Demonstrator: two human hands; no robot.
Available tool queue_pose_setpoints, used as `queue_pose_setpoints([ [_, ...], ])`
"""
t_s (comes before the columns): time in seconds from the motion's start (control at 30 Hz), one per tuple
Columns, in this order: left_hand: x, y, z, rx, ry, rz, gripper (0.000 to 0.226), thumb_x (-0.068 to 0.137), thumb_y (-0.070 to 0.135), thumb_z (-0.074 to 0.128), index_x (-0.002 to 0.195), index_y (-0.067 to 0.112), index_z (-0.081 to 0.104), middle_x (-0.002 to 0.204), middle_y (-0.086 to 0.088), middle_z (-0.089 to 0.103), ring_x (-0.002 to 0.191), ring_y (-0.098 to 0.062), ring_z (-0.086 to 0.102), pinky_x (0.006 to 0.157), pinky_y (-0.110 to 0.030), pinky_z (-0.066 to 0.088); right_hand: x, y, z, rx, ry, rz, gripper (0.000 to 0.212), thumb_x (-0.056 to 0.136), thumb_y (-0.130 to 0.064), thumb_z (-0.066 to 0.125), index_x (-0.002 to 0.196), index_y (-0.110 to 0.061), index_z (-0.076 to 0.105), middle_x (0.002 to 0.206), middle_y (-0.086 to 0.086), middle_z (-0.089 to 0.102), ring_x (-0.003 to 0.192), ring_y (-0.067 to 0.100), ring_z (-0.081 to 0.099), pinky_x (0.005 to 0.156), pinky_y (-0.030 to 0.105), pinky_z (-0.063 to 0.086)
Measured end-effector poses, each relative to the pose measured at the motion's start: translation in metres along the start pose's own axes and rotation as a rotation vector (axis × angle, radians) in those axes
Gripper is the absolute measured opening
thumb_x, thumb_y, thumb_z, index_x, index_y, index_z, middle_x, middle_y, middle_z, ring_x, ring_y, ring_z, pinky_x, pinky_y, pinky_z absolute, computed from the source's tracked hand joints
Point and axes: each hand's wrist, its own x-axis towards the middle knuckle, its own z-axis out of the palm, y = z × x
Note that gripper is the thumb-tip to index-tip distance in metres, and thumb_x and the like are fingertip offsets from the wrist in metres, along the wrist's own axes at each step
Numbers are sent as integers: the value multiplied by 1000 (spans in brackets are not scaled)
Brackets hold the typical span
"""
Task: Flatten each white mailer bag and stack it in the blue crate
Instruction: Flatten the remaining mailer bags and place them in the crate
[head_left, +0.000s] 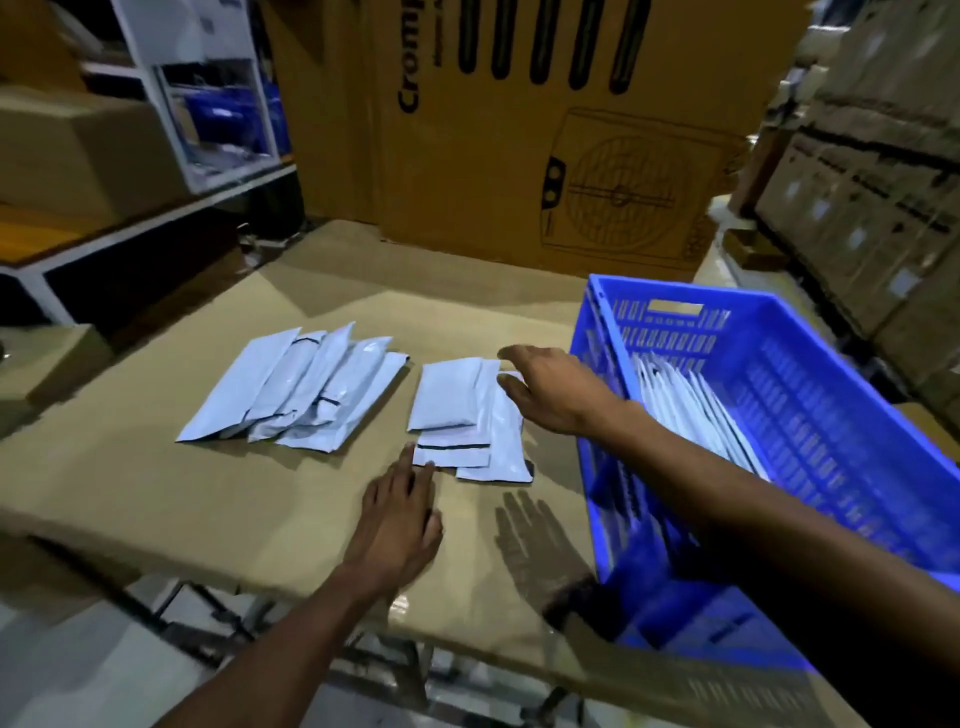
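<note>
White mailer bags (691, 410) already fill the blue crate (779, 338) at three o'clock; two piles (296, 387) remain; left hand (400, 519) and right hand (550, 389) reach flat-fingered, holding nothing.

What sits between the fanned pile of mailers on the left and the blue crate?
In the head view, a smaller pile of white mailers lies between the fanned pile and the blue crate, with the right hand over its right edge.

You are looking at white mailer bags (451, 396) showing thin black strips, lying on a tan cardboard tabletop (218, 483); the crate (810, 415) is showing bright blue with a slotted grid pattern, and the brown carton (519, 130) behind is carrying black lettering and a fan drawing
</note>
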Motion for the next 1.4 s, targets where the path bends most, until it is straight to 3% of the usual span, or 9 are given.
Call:
queue_pose_setpoints([
  [0.3,1,-57,-16,99,-59,-48,63,94,48,34,147,16,46,162,-17,28,142,-35,37,113,-55,31,49,-40,89,-175,-308,32,25,93,-19,48,115,-11,55,117,12,61,110,35,56,84,42,50],
  [0.5,8,-55,-13,108,-79,-71,67,92,52,29,148,19,43,161,-9,32,145,-30,29,117,-55,21,56,-32,141,-360,-263,23,57,80,-4,60,134,-8,42,148,13,33,145,39,19,109,51,29],
  [0.73,9,-58,-11,100,-84,-72,68,93,54,25,152,21,36,164,-8,26,149,-29,22,120,-53,15,77,-33,151,-349,-201,7,34,65,-4,75,96,-8,61,104,8,58,118,39,45,88,42,47],
  [0.83,9,-58,-11,101,-87,-75,70,92,55,20,152,22,34,165,-7,24,149,-28,20,120,-53,15,79,-31,155,-305,-145,-33,18,68,1,67,80,-9,59,86,8,59,105,37,52,82,40,50],
  [0.93,9,-59,-12,106,-77,-63,70,93,55,20,152,21,35,164,-8,26,149,-29,21,120,-53,14,76,-34,154,-277,-170,-19,31,56,3,71,69,-12,48,81,10,59,93,34,54,75,40,50],
  [1.0,8,-59,-12,101,-64,-56,68,94,53,22,150,19,38,162,-9,30,148,-29,24,120,-53,15,73,-33,155,-271,-168,6,34,55,4,73,83,-5,57,112,21,62,113,40,52,83,43,50],
  [1.1,6,-57,-11,94,-50,-66,66,95,52,24,149,19,40,161,-8,32,148,-29,26,120,-52,17,74,-30,153,-315,-225,52,79,55,-4,85,126,-2,50,151,21,35,140,42,32,98,51,44],
  [1.2,7,-55,-13,92,-53,-72,65,95,52,25,149,18,40,162,-8,31,148,-28,25,120,-52,16,81,-28,153,-364,-250,38,71,79,-12,69,141,-11,34,156,13,23,146,37,18,108,54,32],
  [1.4,7,-55,-12,91,-27,-69,59,93,49,33,141,17,46,156,-9,38,144,-29,31,117,-53,22,89,-31,162,-399,-269,27,47,93,-31,56,133,-10,44,145,15,38,146,38,17,110,56,26],
])
